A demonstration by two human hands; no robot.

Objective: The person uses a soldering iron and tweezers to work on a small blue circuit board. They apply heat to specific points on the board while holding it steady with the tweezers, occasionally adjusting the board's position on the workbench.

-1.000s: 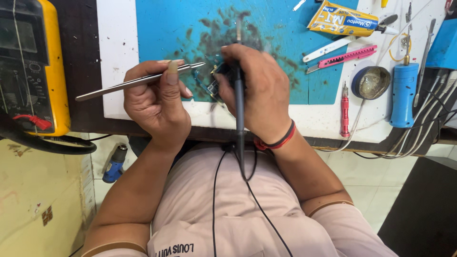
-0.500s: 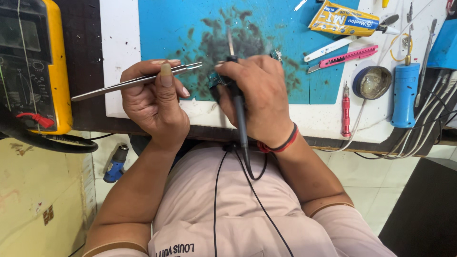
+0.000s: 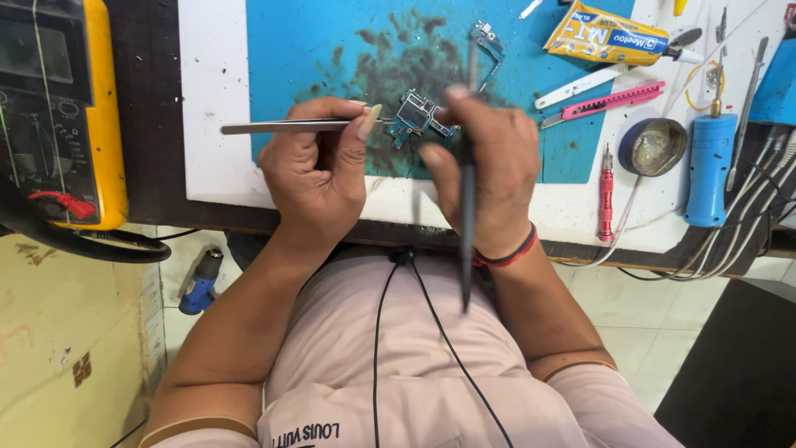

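Two hands work mid-frame: our left hand (image 3: 319, 178) pinches steel tweezers (image 3: 290, 127) shut against the small circuit board (image 3: 417, 116), likely steadying it on the blue mat (image 3: 332, 50). Our right hand (image 3: 489, 170) is closed around a dark soldering iron (image 3: 467, 207), tip near the board.

Yellow multimeter (image 3: 62, 116), yellow glue tube (image 3: 605, 37), pink utility knife (image 3: 609, 101), red screwdriver (image 3: 606, 192), blue cylindrical tool (image 3: 709, 170)
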